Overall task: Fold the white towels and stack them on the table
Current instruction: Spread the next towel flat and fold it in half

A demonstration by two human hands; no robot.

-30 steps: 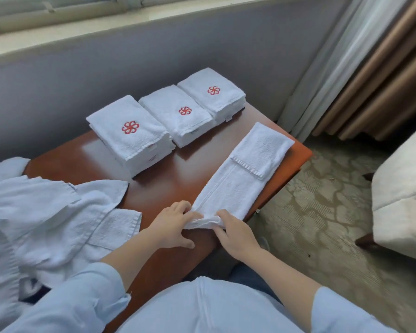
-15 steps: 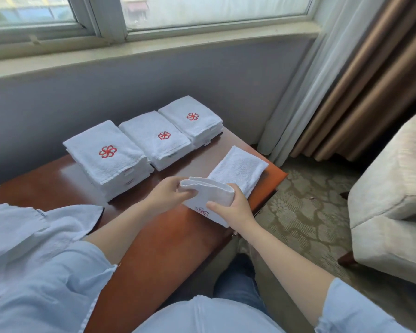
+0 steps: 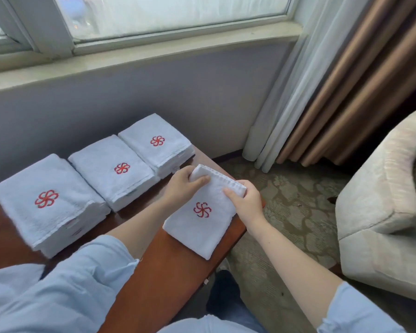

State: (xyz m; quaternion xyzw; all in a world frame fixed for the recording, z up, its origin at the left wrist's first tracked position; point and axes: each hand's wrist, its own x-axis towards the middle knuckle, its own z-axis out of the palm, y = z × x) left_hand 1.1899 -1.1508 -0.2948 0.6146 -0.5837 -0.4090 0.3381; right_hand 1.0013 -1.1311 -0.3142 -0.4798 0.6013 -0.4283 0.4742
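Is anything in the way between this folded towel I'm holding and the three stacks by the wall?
Nothing visible does. The left hand and right hand pinch the folded towel at its far corners, and only bare table lies between it and the stacks.

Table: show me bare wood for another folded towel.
The table is bare near you, between the folded towel and the left sleeve. A narrower strip runs between that towel and the middle stack. The back is crowded: left stack and right stack flank it.
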